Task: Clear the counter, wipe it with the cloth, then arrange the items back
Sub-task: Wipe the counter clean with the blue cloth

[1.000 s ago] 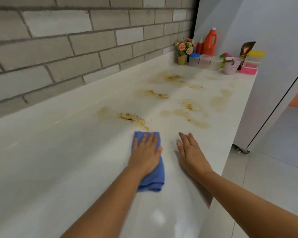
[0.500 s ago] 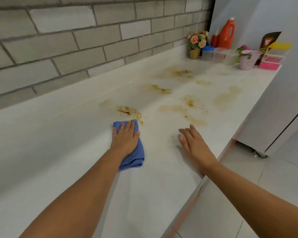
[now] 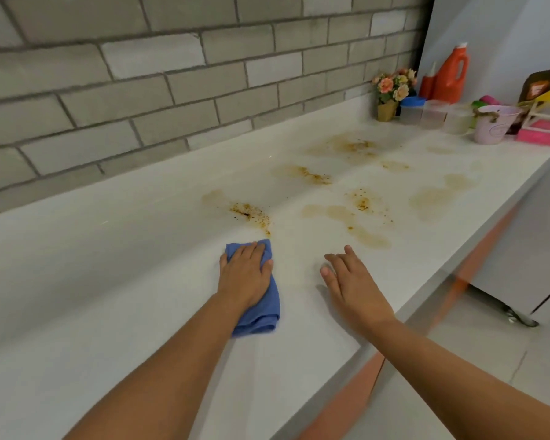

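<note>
Wall: grey brick wall [image 3: 178, 77] runs along the far left side.
Counter: white counter [image 3: 92, 281] stretches from near left to far right, with brown, speckled stains [image 3: 251, 214] across its middle and far part.
Left hand: left hand [image 3: 245, 277] lies palm down on the blue cloth [image 3: 261, 315], fingers together and slightly curled over its far end, pressing it flat against the counter.
Right hand: right hand [image 3: 353, 287] rests flat on the bare counter just right of the cloth, fingers straight and close together, holding nothing.
Cloth position: folded, in the near middle of the counter, its far edge touching the nearest stain.
Cleared items: grouped at the far right end, including an orange bottle [image 3: 451, 77], a small flower pot [image 3: 391, 93], clear containers [image 3: 435, 114] and a pink bucket [image 3: 492, 123].
</note>
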A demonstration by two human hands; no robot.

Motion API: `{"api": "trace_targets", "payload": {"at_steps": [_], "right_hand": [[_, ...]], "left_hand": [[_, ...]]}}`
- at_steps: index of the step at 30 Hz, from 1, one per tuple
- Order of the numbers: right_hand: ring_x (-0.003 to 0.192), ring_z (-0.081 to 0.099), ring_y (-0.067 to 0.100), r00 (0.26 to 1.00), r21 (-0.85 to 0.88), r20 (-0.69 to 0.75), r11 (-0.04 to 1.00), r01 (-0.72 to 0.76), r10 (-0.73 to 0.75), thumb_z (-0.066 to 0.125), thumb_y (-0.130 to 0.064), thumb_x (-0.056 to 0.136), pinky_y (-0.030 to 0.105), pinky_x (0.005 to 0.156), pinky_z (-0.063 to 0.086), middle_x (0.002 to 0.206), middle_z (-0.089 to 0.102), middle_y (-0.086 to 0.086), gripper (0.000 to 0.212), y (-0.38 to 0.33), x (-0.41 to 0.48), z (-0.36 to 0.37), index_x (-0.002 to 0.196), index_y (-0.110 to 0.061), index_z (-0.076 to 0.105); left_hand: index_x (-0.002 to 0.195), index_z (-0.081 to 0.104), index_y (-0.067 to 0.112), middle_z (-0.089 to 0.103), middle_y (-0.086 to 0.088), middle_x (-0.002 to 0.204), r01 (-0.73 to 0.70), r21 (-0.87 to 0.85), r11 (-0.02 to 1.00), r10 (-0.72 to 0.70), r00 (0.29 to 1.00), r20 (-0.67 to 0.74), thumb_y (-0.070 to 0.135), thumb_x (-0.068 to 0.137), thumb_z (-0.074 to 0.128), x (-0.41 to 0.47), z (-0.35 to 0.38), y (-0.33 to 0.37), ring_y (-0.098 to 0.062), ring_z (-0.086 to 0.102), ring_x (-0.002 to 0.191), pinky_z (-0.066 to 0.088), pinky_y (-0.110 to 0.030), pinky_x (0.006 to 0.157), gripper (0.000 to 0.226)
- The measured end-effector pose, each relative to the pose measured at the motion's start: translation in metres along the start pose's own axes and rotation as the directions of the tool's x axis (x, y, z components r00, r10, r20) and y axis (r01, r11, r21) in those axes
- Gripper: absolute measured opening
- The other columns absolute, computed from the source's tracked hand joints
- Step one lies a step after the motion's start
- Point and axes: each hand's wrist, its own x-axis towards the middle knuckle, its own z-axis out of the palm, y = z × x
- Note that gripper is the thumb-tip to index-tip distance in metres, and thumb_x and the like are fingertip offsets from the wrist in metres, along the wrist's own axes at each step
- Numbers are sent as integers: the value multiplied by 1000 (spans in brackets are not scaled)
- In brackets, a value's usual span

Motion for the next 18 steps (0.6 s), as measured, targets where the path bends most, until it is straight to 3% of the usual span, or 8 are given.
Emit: {"api": "trace_targets", "payload": {"at_steps": [6,10,12,14,18], "right_hand": [[146,4,14,1000,55,-5,998,-18,19,27,-39,100,26,116,12,149,34,1,49,3,4,1,141,-14,35],[146,3,16,1000,7,3,1000,29,-29,27,-37,100,28,118,11,147,36,2,48,1,0,0,141,-13,35],[146,3,16,999,16,2,999,41,-41,26,-36,101,29,119,10,146,37,2,47,-2,-1,-2,141,-13,35],[146,2,14,999,40,-7,999,36,-36,26,-35,101,29,119,9,146,37,1,47,-3,-2,-3,141,-12,36],[146,3,13,1000,83,-28,997,-1,3,26,-36,100,27,118,11,148,35,1,47,1,0,-2,140,-13,37]], "left_hand": [[141,33,23,37,10,145,-27,-27,999,26,998,-60,44,98,19,-36,8,26,-8,29,135,14,-29,112,50],[143,28,31,30,19,147,-91,-45,995,89,995,-46,57,74,-12,-102,9,41,0,24,136,8,-27,114,83],[145,23,31,24,19,151,-48,-60,997,46,999,-25,57,82,-7,-101,10,37,0,17,140,1,-31,116,74],[147,21,28,21,14,154,1,-69,998,-3,1000,-24,48,97,11,-77,10,27,-5,14,143,-2,-36,117,55],[141,34,21,36,4,147,107,-61,992,-110,993,-44,34,101,23,-6,5,14,-13,30,136,7,-42,116,44]]}}
